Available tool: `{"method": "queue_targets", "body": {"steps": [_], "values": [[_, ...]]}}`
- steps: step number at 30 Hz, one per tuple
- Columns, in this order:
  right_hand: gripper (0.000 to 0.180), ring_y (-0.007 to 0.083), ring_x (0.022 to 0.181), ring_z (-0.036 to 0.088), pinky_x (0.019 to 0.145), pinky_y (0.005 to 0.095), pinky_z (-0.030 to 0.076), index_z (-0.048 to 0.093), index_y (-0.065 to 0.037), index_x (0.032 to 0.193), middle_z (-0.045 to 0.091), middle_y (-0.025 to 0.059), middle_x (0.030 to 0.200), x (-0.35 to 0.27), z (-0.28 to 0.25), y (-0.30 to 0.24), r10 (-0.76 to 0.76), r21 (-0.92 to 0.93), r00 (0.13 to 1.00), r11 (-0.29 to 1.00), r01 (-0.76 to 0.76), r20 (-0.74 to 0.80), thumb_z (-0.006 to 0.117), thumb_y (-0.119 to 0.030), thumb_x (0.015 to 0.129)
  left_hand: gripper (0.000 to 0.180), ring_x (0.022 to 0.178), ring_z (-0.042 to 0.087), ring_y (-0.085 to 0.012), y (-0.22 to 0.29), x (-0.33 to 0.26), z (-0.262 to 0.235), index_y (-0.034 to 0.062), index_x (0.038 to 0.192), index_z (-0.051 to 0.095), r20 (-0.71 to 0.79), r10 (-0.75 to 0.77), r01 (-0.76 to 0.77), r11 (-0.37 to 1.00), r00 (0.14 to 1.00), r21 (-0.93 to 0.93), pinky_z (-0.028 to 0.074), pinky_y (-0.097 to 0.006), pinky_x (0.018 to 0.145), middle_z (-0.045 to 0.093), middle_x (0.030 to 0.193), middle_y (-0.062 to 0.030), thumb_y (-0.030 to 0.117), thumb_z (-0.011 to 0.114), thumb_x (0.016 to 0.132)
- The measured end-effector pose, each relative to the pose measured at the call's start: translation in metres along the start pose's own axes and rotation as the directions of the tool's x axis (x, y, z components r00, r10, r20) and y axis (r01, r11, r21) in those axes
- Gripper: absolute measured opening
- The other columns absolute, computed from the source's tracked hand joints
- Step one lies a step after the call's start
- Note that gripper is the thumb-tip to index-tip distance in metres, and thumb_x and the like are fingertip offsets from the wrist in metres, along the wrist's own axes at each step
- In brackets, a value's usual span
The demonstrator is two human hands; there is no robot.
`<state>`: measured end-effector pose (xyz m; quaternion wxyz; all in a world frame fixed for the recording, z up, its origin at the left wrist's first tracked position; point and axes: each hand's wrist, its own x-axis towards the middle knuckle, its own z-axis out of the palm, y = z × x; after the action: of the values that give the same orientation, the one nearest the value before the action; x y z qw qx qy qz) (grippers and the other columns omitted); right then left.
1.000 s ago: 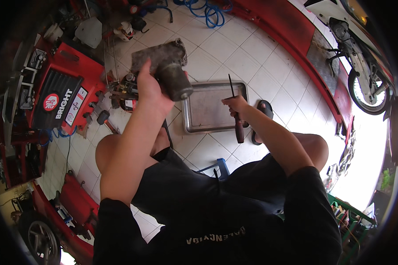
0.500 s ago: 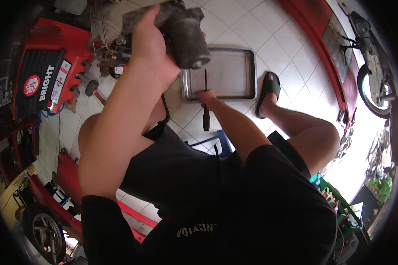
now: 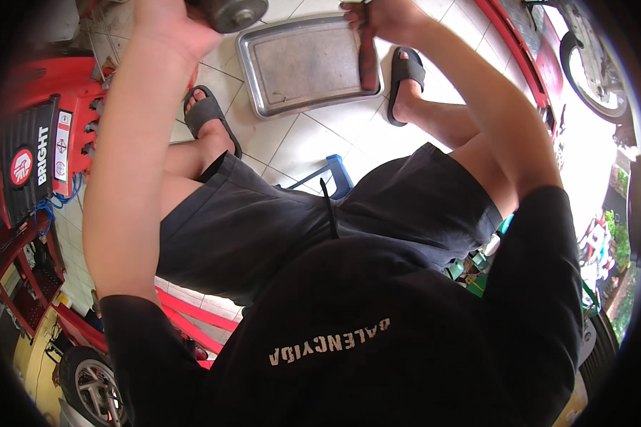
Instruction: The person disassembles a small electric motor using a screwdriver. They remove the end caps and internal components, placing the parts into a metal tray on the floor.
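At the upper edge my left hand (image 3: 181, 28) is closed round a dark, grimy metal part with a rounded cylindrical body (image 3: 235, 13); most of the part lies outside the picture. My right hand (image 3: 395, 20), also near the top, grips a screwdriver whose dark reddish-brown handle (image 3: 367, 60) points down toward me. The screwdriver's shaft is hidden by the fingers or cut off. Beneath and between both hands, a shallow rectangular metal tray (image 3: 295, 107) rests on the floor, with a small thin dark piece inside it.
My sandalled feet (image 3: 210, 121) stand either side of the tray on white floor tiles (image 3: 263, 139). A blue stool edge (image 3: 340, 178) shows below my shorts. On the left stands a red and black machine (image 3: 32, 135); motorcycle parts and a wheel (image 3: 92, 391) lie around the rim.
Both hands have moved up in the picture, the left also leftward and the right rightward, still holding the metal part and screwdriver. The view has shifted, showing more of my lap.
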<state>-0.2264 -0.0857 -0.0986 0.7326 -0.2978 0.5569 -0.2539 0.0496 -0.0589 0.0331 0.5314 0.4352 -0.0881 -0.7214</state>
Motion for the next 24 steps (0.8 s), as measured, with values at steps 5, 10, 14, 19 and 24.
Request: {"method": "queue_targets", "body": {"steps": [5,10,14,19,24], "values": [[0.041,0.0182,0.069,0.057,0.065,0.0363,0.046,0.055,-0.001,0.120,0.056,0.0051,0.077,-0.064,-0.029,0.005,0.185,-0.111,0.972,0.973,-0.202,-0.146,0.049,-0.040,0.106,0.060,0.101,0.063,-0.0410,-0.017,0.014,-0.013,-0.0132,0.127,0.045,0.039,-0.152,0.151,0.988,0.988,0.019,0.054,-0.052,0.091,0.058,0.114,-0.0298,0.033,0.063,0.094],[0.039,0.0117,0.059,0.044,0.060,0.0321,0.044,0.057,0.001,0.117,0.048,-0.0004,0.072,-0.125,0.050,-0.029,-0.047,0.161,0.996,0.986,0.034,0.078,0.050,-0.037,0.107,0.069,0.093,0.063,-0.0337,-0.025,0.022,-0.020,-0.0155,0.127,0.042,0.168,-0.218,0.219,0.976,0.961,0.013,0.058,-0.042,0.083,0.056,0.110,-0.0273,0.034,0.072,0.091],[0.041,0.0085,0.048,0.040,0.048,0.0277,0.038,0.062,0.002,0.106,0.051,0.0002,0.072,-0.147,0.071,-0.019,-0.208,0.084,0.965,0.977,0.196,0.159,0.062,-0.038,0.100,0.071,0.095,0.061,-0.0292,-0.023,0.031,-0.020,-0.0160,0.129,0.037,0.160,-0.285,0.286,0.958,0.945,0.017,0.057,-0.037,0.084,0.052,0.115,-0.0253,0.030,0.075,0.090],[0.045,0.0077,0.049,0.047,0.044,0.0267,0.040,0.065,0.003,0.104,0.060,0.0071,0.082,-0.141,0.078,-0.007,-0.219,0.010,0.969,0.976,0.220,0.116,0.075,-0.038,0.088,0.050,0.074,0.063,-0.0256,-0.040,0.013,0.011,-0.0034,0.106,0.055,0.029,-0.160,0.159,0.987,0.987,0.028,0.059,-0.032,0.063,0.060,0.090,-0.0190,0.038,0.076,0.087],[0.051,0.0125,0.045,0.047,0.043,0.0277,0.040,0.059,0.007,0.107,0.064,0.0139,0.090,-0.151,0.083,-0.033,-0.067,0.187,0.982,0.982,0.034,0.175,0.066,-0.042,0.094,0.055,0.076,0.063,-0.0250,-0.046,0.004,0.007,-0.0065,0.107,0.056,0.117,-0.155,0.147,0.986,0.981,0.076,0.059,-0.030,0.066,0.060,0.091,-0.0180,0.041,0.075,0.088]]}}
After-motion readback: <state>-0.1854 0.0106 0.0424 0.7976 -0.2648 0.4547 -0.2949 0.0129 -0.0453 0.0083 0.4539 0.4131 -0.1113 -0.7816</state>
